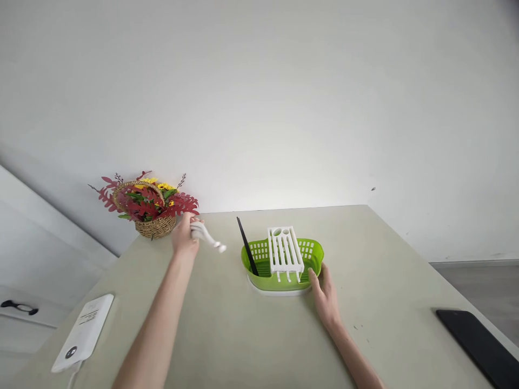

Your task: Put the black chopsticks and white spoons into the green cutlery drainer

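Note:
My left hand is closed around a white curved piece with knobbed ends, held up to the left of the basket. The hidden part of that piece lies inside my fingers, so its exact kind does not show. A green plastic drainer basket with slotted walls sits on a white base tray. My right hand grips its right front rim, thumb over the edge and fingers outside. Across the basket's middle rests a white slotted rack with two round holes and small front hooks. Black chopsticks lean at the basket's left end.
A wicker basket of artificial flowers stands at the back left, close to my left hand. At the left edge lies a white power bank with a cable. A black phone lies at the right edge. The wall bounds the table behind.

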A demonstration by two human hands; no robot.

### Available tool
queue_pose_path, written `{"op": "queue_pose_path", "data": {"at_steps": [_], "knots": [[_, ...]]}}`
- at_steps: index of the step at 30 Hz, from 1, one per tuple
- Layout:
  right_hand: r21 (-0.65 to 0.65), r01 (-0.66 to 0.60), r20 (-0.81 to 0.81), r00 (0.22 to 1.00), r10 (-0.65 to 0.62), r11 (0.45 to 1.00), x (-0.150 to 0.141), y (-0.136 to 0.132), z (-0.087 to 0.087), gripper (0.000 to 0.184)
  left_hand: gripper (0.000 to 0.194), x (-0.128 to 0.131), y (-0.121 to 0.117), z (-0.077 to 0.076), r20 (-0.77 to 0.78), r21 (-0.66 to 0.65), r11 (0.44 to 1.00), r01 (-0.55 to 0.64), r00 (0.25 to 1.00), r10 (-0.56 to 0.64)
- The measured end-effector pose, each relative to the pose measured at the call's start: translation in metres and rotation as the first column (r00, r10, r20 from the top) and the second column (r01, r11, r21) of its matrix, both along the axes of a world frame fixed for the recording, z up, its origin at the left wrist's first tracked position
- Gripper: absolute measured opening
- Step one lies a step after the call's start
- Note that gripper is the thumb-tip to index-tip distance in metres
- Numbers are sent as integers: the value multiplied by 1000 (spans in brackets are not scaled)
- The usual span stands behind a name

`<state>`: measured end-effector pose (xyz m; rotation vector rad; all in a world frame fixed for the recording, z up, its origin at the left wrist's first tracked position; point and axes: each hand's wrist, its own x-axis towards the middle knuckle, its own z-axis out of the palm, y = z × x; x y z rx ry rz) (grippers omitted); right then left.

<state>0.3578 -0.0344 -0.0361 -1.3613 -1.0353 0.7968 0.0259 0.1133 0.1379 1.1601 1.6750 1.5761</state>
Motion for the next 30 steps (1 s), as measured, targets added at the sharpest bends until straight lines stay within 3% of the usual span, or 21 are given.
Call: {"op": "queue_pose_path", "data": {"at_steps": [2, 5, 7, 9, 15, 19, 23, 30], "knots": [[0, -1, 1, 1000, 1, 1000, 1, 0, -1, 51, 24, -29, -13, -8, -76, -162, 981, 112, 989, -125], [5, 6, 1, 1000, -6, 1000, 2, 1, -3, 50, 26, -62, -37, -29, -189, -431, 873, 229, 923, -336], [10, 9, 1, 1000, -9, 1000, 2, 1, -5, 51, 26, -74, -48, -43, -277, -562, 797, 221, 858, -433], [13, 10, 2, 1000, -10, 1000, 3, 2, -6, 51, 24, -80, -53, -55, -394, -631, 759, 158, 778, -489], [14, 9, 8, 1000, -10, 1000, 2, 1, -5, 51, 34, -67, -58, -78, -705, -603, 798, 8, 464, -537], [6, 5, 12, 1000, -5, 1000, 2, 1, -4, 51, 34, -57, -63, -89, -771, -587, 808, -40, 330, -544], [3, 6, 12, 1000, -6, 1000, 2, 1, -4, 51, 32, -54, -64, -94, -804, -567, 820, -74, 265, -532], [4, 0, 7, 1000, 0, 1000, 2, 1, -3, 50, 35, -46, -75, -108, -887, -431, 895, -116, 234, -397]]}}
